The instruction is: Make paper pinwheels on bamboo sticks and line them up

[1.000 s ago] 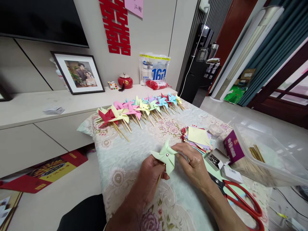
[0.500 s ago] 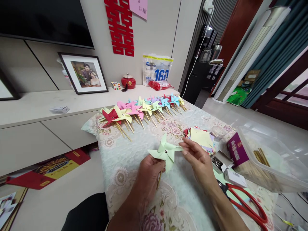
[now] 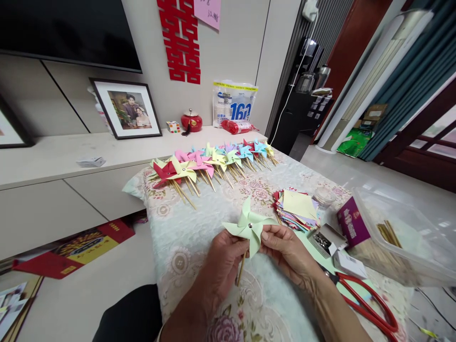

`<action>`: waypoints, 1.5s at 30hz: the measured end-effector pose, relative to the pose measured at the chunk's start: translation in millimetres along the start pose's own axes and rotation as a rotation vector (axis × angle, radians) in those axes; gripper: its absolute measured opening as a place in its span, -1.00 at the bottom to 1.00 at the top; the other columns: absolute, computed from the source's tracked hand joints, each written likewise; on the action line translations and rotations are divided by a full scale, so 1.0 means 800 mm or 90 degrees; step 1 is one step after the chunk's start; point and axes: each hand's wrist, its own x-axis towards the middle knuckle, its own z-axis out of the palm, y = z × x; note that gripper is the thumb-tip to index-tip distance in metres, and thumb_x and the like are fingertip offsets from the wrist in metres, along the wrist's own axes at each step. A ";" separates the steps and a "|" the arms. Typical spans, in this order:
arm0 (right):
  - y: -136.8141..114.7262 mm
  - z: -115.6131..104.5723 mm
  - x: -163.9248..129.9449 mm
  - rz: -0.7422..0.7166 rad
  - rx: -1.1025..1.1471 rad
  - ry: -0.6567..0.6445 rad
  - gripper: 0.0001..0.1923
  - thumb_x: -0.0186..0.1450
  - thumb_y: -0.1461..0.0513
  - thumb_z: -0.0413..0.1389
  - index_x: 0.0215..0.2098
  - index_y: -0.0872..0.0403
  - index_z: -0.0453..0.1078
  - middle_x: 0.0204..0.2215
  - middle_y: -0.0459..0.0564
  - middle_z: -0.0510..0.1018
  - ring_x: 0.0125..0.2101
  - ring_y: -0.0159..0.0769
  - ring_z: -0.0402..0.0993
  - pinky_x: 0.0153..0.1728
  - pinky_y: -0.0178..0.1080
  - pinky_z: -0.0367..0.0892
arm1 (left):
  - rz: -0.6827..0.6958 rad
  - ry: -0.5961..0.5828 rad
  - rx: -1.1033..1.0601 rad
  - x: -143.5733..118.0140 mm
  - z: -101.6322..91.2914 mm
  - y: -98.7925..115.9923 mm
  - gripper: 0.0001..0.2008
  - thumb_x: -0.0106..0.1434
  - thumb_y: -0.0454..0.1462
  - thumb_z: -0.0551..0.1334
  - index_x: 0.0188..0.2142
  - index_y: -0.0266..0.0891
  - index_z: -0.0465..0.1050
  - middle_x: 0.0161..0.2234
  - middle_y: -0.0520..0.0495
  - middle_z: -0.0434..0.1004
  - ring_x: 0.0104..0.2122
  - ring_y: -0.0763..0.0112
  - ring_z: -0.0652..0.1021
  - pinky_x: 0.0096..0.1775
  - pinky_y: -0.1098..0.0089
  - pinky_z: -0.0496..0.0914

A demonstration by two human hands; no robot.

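Observation:
A pale green paper pinwheel (image 3: 245, 228) with a silver pin at its centre is held up over the table, its wooden stick pointing down towards me. My left hand (image 3: 226, 254) is closed around the pinwheel near the top of the stick, behind the lower left blades. With thumb and fingers together, my right hand (image 3: 285, 247) pinches the edge of a blade on the right side. Beyond my hands lies a row of finished pinwheels (image 3: 217, 161) in red, yellow, pink, green and blue, their sticks pointing my way.
Right of my hands are a stack of coloured paper squares (image 3: 297, 206), an open box of pins (image 3: 324, 241), a small white box (image 3: 349, 263) and red-handled scissors (image 3: 370, 304). A clear plastic bin (image 3: 402, 247) with wooden sticks stands at the right edge. A flowered cloth (image 3: 178, 285) covers the table.
My right hand has moved left and down from the right blade tip to the pinwheel's lower right side, fingers now closing on a blade. The pinwheel has shifted slightly right.

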 end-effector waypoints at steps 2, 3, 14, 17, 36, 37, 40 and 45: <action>0.001 0.000 0.000 0.017 0.013 0.011 -0.66 -0.09 0.11 0.52 -0.42 0.09 0.62 -0.50 -0.08 0.58 -0.50 -0.44 0.41 -0.38 -0.36 0.34 | 0.006 0.001 0.006 -0.002 0.003 0.002 -0.80 -0.17 -0.32 0.49 -0.50 -0.25 0.55 -0.57 0.06 0.46 -0.52 0.49 0.35 -0.39 0.44 0.27; 0.000 0.000 0.000 0.022 0.017 0.015 -0.65 -0.12 0.11 0.53 -0.44 0.10 0.61 -0.51 -0.09 0.58 -0.51 -0.45 0.40 -0.38 -0.37 0.34 | 0.010 -0.001 0.007 -0.003 0.005 0.003 -0.80 -0.17 -0.32 0.49 -0.52 -0.25 0.56 -0.57 0.06 0.47 -0.52 0.50 0.35 -0.40 0.45 0.26; 0.004 0.006 -0.003 -0.058 -0.063 -0.031 -0.64 0.08 0.11 0.43 -0.20 0.06 0.56 -0.32 -0.03 0.66 -0.30 -0.29 0.52 -0.16 -0.27 0.35 | 0.037 -0.003 -0.047 -0.002 0.003 0.003 -0.74 -0.15 -0.35 0.51 -0.39 -0.22 0.61 -0.44 -0.01 0.61 -0.41 0.39 0.50 -0.27 0.40 0.36; 0.009 0.008 -0.001 -0.057 -0.071 -0.037 -0.60 0.05 0.13 0.44 -0.17 0.06 0.54 -0.31 -0.03 0.67 -0.29 -0.27 0.54 -0.16 -0.25 0.36 | 0.031 -0.002 -0.046 -0.001 0.003 -0.003 -0.72 -0.16 -0.36 0.52 -0.39 -0.21 0.58 -0.45 0.01 0.60 -0.40 0.38 0.50 -0.29 0.40 0.35; 0.005 -0.011 -0.001 -0.216 -0.174 0.160 -0.61 0.16 0.01 0.35 -0.13 0.02 0.55 -0.21 0.01 0.61 -0.18 -0.17 0.49 -0.11 -0.17 0.34 | 0.049 0.082 0.053 -0.003 -0.001 -0.004 -0.70 -0.12 -0.37 0.46 -0.31 -0.29 0.58 -0.43 -0.03 0.61 -0.43 0.43 0.48 -0.32 0.44 0.32; 0.005 -0.012 -0.002 -0.247 -0.178 0.175 -0.61 0.16 0.02 0.35 -0.10 0.00 0.55 -0.16 0.02 0.60 -0.14 -0.17 0.47 -0.09 -0.16 0.34 | 0.053 0.077 0.065 -0.004 -0.001 -0.005 -0.71 -0.11 -0.38 0.45 -0.31 -0.29 0.57 -0.42 -0.04 0.61 -0.43 0.43 0.49 -0.31 0.43 0.33; 0.003 -0.011 -0.005 -0.302 -0.205 0.156 -0.55 0.16 0.04 0.36 -0.02 -0.03 0.52 0.02 0.06 0.54 0.00 -0.09 0.42 -0.05 -0.12 0.36 | 0.063 0.056 0.094 -0.006 0.002 -0.008 -0.75 -0.09 -0.40 0.42 -0.34 -0.29 0.55 -0.44 -0.04 0.61 -0.40 0.38 0.53 -0.27 0.41 0.36; 0.004 -0.007 -0.006 -0.316 -0.229 0.129 -0.35 0.12 0.03 0.37 0.15 -0.05 0.42 0.23 0.11 0.38 0.13 0.02 0.35 -0.01 -0.04 0.37 | 0.072 0.050 0.137 -0.007 0.007 -0.013 -0.77 -0.10 -0.40 0.41 -0.37 -0.27 0.53 -0.46 -0.04 0.62 -0.43 0.38 0.55 -0.32 0.42 0.35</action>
